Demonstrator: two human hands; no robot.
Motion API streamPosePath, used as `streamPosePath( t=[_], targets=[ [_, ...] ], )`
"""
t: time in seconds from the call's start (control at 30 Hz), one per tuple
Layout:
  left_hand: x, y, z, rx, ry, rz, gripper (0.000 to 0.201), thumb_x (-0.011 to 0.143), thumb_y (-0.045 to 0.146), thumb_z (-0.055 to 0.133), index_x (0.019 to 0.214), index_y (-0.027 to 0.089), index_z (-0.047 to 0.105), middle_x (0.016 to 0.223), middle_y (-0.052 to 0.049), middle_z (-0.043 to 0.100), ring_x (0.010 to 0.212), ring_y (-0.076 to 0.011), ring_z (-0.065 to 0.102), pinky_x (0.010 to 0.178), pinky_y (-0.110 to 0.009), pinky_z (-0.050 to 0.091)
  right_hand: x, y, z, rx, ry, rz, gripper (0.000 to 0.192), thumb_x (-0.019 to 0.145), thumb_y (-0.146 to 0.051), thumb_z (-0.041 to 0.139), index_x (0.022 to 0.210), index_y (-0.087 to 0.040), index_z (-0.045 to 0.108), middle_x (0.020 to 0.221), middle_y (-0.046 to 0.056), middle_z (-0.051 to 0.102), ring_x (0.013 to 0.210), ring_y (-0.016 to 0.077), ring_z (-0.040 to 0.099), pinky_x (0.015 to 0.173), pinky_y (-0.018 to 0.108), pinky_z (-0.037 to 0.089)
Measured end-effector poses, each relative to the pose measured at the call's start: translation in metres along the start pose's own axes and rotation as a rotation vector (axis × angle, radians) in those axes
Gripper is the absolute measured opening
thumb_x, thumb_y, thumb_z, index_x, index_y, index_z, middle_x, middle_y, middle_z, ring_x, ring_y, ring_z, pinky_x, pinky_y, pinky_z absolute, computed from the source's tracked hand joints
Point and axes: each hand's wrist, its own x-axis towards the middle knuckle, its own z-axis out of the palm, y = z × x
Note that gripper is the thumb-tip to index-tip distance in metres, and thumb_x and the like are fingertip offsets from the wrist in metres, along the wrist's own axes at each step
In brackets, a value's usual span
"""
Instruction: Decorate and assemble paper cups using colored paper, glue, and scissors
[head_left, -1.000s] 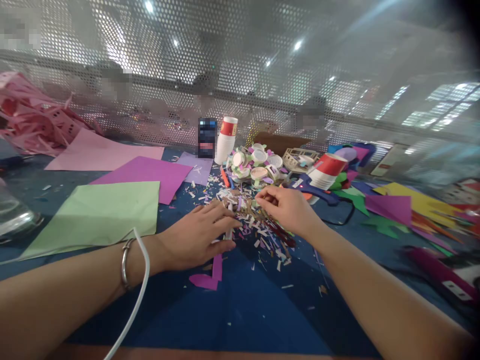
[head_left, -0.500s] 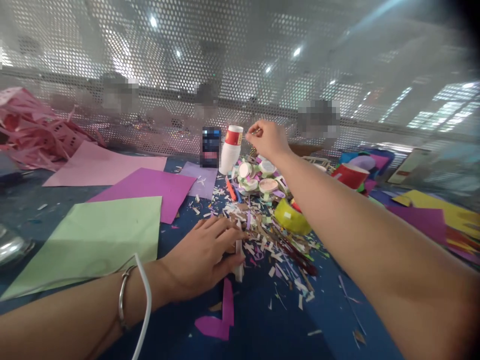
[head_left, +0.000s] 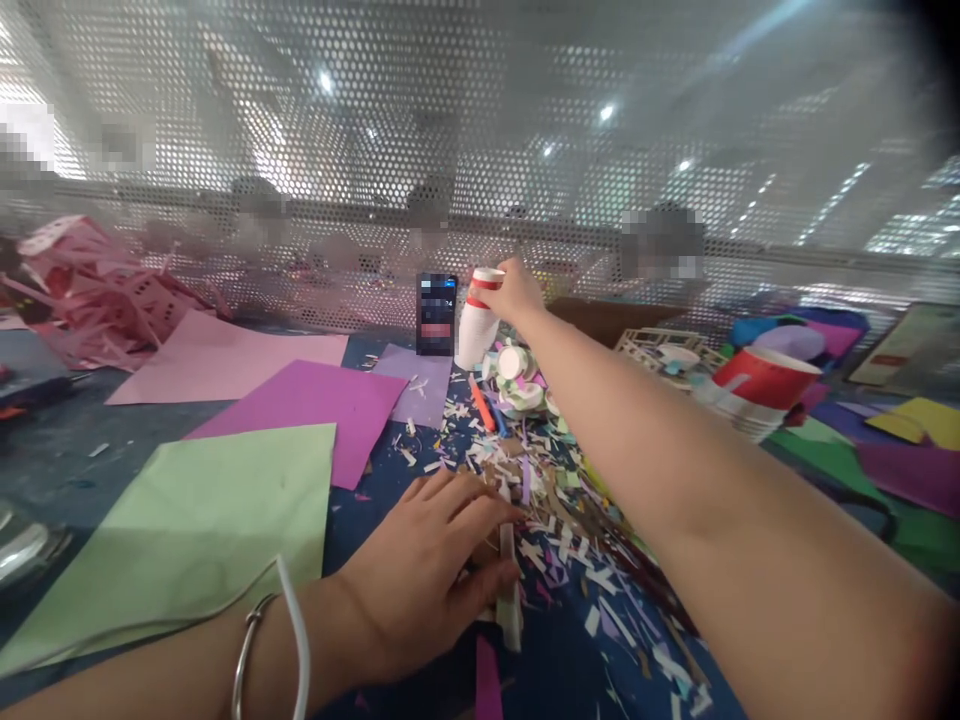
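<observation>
My right hand (head_left: 517,292) reaches far forward, its fingers closed around the red and white paper cup (head_left: 486,288) at the top of a leaning stack of white cups (head_left: 475,335). My left hand (head_left: 442,560) lies low on the blue table, thumb and fingers bent over a narrow white strip (head_left: 508,600). What the strip is made of is unclear, and part of it is under the fingers. A magenta paper piece (head_left: 487,680) lies just below that hand. Paper scraps (head_left: 555,530) are spread beside it.
Green (head_left: 247,490), magenta (head_left: 307,410) and pink sheets (head_left: 225,355) lie left. A phone (head_left: 436,315) stands beside the cups, before a perforated metal screen. An orange pen (head_left: 481,402) lies among scraps. Another red and white cup (head_left: 765,385) stands right, past my forearm.
My right hand has gone from beside the cup stack to gripping its top cup. My left hand stays at the white strip. The view has shifted slightly.
</observation>
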Motion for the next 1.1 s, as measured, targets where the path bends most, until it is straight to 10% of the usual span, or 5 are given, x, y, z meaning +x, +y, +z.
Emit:
streamPosePath(
  t=[0.33, 0.57, 0.77, 0.9, 1.1],
  targets=[
    [0.001, -0.003, -0.001, -0.001, 0.071, 0.031, 0.028, 0.102, 0.030, 0.052, 0.130, 0.029, 0.051, 0.127, -0.003, 0.064, 0.118, -0.0255, 0.056, 0.104, -0.051, 0.046, 0.006, -0.008, -0.032, 0.053, 0.163, -0.009, 0.053, 0.080, -0.039, 0.075, 0.123, -0.018, 0.051, 0.122, 0.016, 0.065, 0.114, 0.0377, 0.063, 0.096, 0.056, 0.049],
    [0.000, -0.014, 0.002, -0.066, 0.364, -0.064, 0.035, 0.097, 0.028, 0.057, 0.131, 0.025, 0.048, 0.123, -0.008, 0.060, 0.119, -0.0254, 0.058, 0.103, -0.050, 0.051, -0.018, -0.018, -0.068, 0.157, 0.308, -0.191, 0.040, 0.084, -0.036, 0.072, 0.115, -0.023, 0.049, 0.120, 0.009, 0.065, 0.110, 0.0293, 0.064, 0.097, 0.051, 0.049],
    [0.004, -0.029, 0.006, -0.304, 0.587, -0.260, 0.076, 0.088, 0.042, 0.070, 0.150, 0.023, 0.030, 0.146, -0.016, 0.046, 0.123, -0.0286, 0.058, 0.101, -0.048, 0.056, -0.125, -0.030, -0.084, 0.515, -0.023, -0.235, 0.044, 0.081, -0.045, 0.078, 0.112, -0.027, 0.053, 0.110, 0.005, 0.068, 0.097, 0.0252, 0.067, 0.088, 0.048, 0.056],
    [0.007, -0.031, 0.005, -0.377, 0.492, -0.252, 0.079, 0.085, 0.044, 0.073, 0.149, 0.022, 0.033, 0.140, -0.016, 0.054, 0.118, -0.0279, 0.062, 0.098, -0.046, 0.058, -0.196, -0.035, -0.097, 0.638, -0.280, -0.189, 0.049, 0.080, -0.048, 0.078, 0.117, -0.026, 0.055, 0.108, 0.007, 0.071, 0.092, 0.0253, 0.068, 0.084, 0.048, 0.057],
    [0.008, -0.027, 0.001, -0.113, 0.425, -0.225, 0.067, 0.081, 0.040, 0.076, 0.137, 0.021, 0.045, 0.134, -0.016, 0.060, 0.120, -0.0328, 0.060, 0.100, -0.052, 0.053, -0.227, -0.035, -0.107, 0.685, -0.289, -0.098, 0.054, 0.078, -0.054, 0.079, 0.117, -0.026, 0.054, 0.108, 0.006, 0.071, 0.090, 0.0245, 0.069, 0.083, 0.046, 0.057]
  ],
)
